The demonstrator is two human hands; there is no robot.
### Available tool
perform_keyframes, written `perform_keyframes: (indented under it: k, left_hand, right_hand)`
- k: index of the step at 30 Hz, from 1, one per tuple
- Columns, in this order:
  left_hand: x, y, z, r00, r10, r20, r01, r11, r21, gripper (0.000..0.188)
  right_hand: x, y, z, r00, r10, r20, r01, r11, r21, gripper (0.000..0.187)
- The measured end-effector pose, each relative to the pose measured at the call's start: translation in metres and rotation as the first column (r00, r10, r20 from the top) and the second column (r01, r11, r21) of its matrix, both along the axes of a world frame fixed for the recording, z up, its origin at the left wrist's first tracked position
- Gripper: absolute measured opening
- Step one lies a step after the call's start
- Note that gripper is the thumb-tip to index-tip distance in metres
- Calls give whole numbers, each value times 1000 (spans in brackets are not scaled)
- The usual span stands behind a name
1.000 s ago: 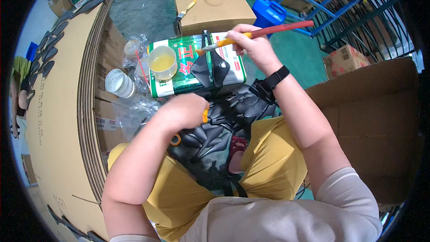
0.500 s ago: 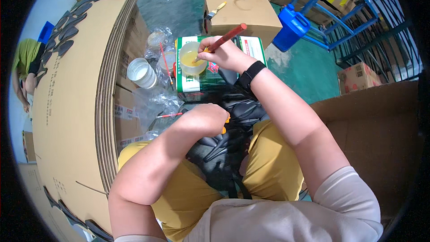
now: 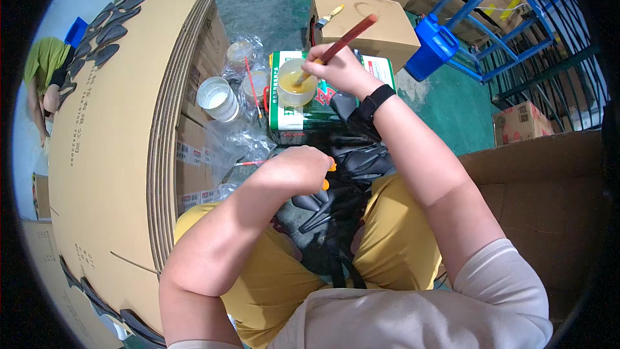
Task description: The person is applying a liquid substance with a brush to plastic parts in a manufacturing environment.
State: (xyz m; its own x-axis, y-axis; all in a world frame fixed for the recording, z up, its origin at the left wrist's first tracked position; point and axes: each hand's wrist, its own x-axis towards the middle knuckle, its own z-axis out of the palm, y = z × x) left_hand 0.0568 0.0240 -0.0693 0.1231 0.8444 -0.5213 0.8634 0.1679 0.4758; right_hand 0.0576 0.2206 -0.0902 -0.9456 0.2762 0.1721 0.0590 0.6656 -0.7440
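- Right hand grips the brush, red handle slanting up, its tip down in the yellow liquid of the cup.
- Left hand is curled near the black pieces, orange bits at its fingers; whether it grasps anything, I cannot tell.
- That cup stands on the left end of the tin.
- Stacked cups are left of the tin, a slim red stick between.

Forearms: were brightly lit, shaded near the elbows
Black pieces: caught pale glints amid deep shadow
Cardboard sheets: bowed outward toward the left rim
Corners: faded to black
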Motion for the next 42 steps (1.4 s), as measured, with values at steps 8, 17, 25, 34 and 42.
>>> perform_keyframes:
  k: [8,17,25,34,42]
  left_hand:
    - [-4,2,-3,997,61,52,-61,998,0,36]
    - [-4,9,-7,1000,25,-6,-25,1000,12,43]
    - [-2,15,-12,1000,-19,-24,20,999,30,43]
    - [-18,11,0,975,39,220,-37,999,-11,38]
    - [-78,-15,42,761,300,576,-506,830,236,26]
  right_hand:
    - [13,-5,16,999,-33,35,35,999,-38,24]
    - [36,2,9,978,168,-121,-149,977,156,17]
    - [52,4,-13,945,-307,114,215,317,-924,20]
    - [43,11,-33,914,-364,180,240,127,-962,26]
    - [65,42,-34,907,-394,146,192,81,-978,21]
